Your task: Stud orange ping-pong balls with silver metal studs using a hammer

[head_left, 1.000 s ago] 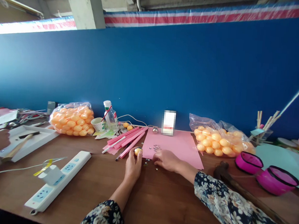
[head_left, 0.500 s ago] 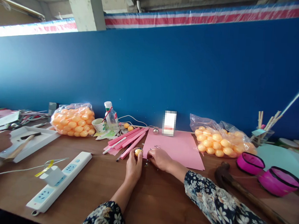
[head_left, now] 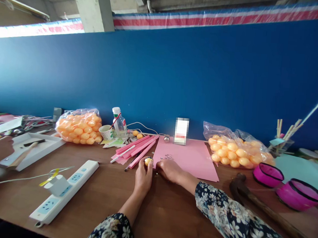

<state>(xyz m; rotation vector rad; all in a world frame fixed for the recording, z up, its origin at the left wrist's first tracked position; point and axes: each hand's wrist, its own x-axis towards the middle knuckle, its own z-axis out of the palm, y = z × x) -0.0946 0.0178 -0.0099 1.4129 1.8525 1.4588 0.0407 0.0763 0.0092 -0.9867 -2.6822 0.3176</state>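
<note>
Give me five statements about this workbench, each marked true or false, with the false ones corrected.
1. The left hand holds a yellow ball. True.
2. The right hand grips the bottle. False: it is at the near edge of the pink sheet.
3. The right-hand plastic bag contains orange balls. True.
4. Nothing is plugged into the power strip. False: a white adapter sits in it.
5. A hammer lies across the white tray. True.
</note>
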